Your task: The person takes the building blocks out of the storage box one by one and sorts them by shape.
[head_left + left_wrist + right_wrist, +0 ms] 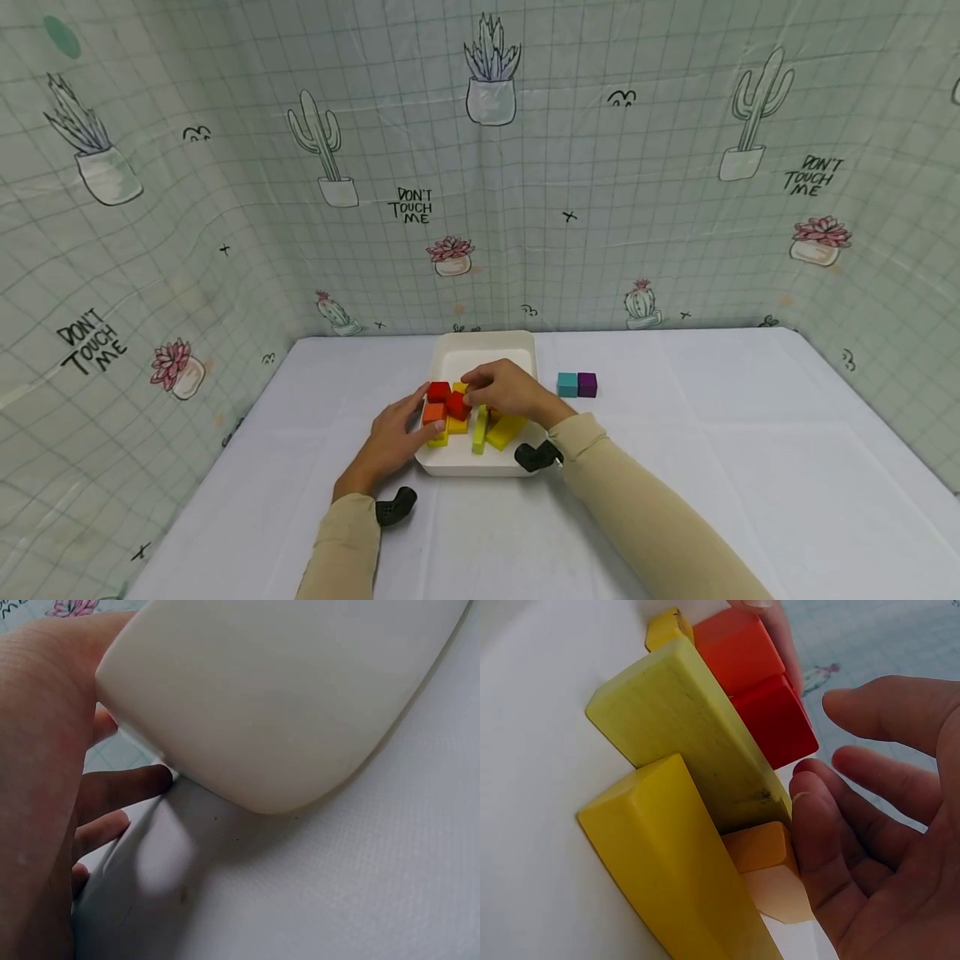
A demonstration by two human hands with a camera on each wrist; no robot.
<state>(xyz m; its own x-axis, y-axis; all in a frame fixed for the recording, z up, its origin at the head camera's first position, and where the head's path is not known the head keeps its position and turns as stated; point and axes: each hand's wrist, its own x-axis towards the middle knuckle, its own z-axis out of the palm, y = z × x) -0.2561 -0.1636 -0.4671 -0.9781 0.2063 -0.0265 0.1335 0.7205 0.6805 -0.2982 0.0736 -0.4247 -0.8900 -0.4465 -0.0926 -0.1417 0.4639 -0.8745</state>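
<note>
A white tray holds a cluster of wooden blocks. On its left side lie a red cube, another red cube and an orange block. Beside them lie a lime-green bar and a yellow block. My left hand spans the tray's left edge, thumb over the rim by the orange block, other fingers along the outer side. My right hand reaches over the blocks, fingertips near the red cubes. In the right wrist view, its thumb and fingers stand apart with nothing between them.
To the right of the tray, a teal cube and a purple cube sit side by side on the white tablecloth. Behind the table hangs a patterned cloth. Each wrist wears a black device.
</note>
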